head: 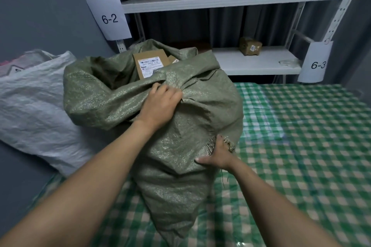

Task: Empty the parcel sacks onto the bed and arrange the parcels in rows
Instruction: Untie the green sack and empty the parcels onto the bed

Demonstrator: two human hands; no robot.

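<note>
A large green woven sack (180, 130) stands on the green-checked bed (301, 146), its mouth open at the top. A brown cardboard parcel (149, 64) with a white label shows inside the mouth, with the corner of a second one beside it. My left hand (160, 102) clutches a bunched fold of the sack near its rim. My right hand (217, 154) grips the sack's frayed right edge lower down. The rest of the sack's contents is hidden.
A white woven sack (34, 106) leans against the grey wall at left. Behind the bed stands a white shelf rack (230, 0) with paper tags 6-2 (109, 14) and 6-3 (317, 62) and a few brown parcels (250, 46).
</note>
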